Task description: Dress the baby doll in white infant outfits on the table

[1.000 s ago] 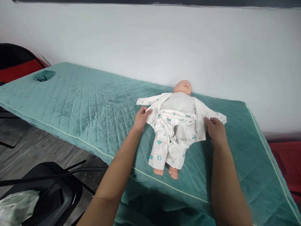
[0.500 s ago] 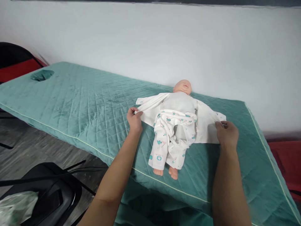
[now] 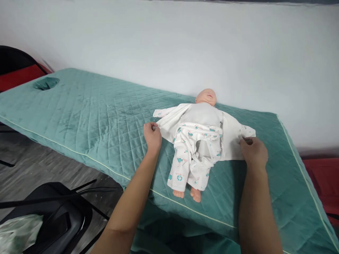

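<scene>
A baby doll [image 3: 206, 96] lies on its back, head toward the wall and bare feet toward me. It wears white patterned pants [image 3: 182, 151] and a white inner layer over its belly. Its white baby jacket [image 3: 233, 139] is spread open to both sides, with the sleeves stretched outward. My left hand [image 3: 153, 135] pinches the edge of the jacket's left flap. On the other side, my right hand [image 3: 253, 151] is closed on the edge of the right flap, and its fingertips are partly hidden.
A green quilted cover [image 3: 106, 116] drapes the long bed, with a round hole [image 3: 46, 83] at the far left. A white wall [image 3: 169, 46] stands behind. Black chairs [image 3: 53, 218] are at the left, one with a pale bag [image 3: 21, 233]. Something red [image 3: 321, 180] is at the right.
My right hand has moved slightly left, bringing the right flap's edge inward a little. My left hand keeps its hold, nearly still. The doll stays in place.
</scene>
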Action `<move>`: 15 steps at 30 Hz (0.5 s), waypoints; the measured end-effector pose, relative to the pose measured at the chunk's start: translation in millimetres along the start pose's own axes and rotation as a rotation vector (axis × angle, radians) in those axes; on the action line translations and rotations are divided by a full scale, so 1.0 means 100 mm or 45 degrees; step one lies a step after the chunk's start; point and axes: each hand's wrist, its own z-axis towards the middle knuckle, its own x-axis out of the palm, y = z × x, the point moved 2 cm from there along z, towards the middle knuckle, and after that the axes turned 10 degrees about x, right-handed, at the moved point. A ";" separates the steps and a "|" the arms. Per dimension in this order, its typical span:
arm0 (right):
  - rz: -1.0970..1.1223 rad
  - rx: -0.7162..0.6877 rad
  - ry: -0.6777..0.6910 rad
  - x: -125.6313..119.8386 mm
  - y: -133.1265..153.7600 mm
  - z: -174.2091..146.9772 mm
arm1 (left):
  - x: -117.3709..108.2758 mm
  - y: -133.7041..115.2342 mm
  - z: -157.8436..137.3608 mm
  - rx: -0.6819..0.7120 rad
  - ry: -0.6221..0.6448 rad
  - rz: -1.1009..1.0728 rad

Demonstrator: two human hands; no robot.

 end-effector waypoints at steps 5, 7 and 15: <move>0.380 -0.344 -0.121 -0.03 0.29 -0.22 | -0.01 -0.01 -0.01 0.084 0.020 0.105; 0.518 -0.460 0.057 0.00 0.43 -0.37 | -0.01 -0.03 -0.02 0.130 0.053 0.190; 0.621 -0.446 0.370 0.11 0.59 -0.61 | 0.08 -0.24 -0.17 0.459 0.475 -0.010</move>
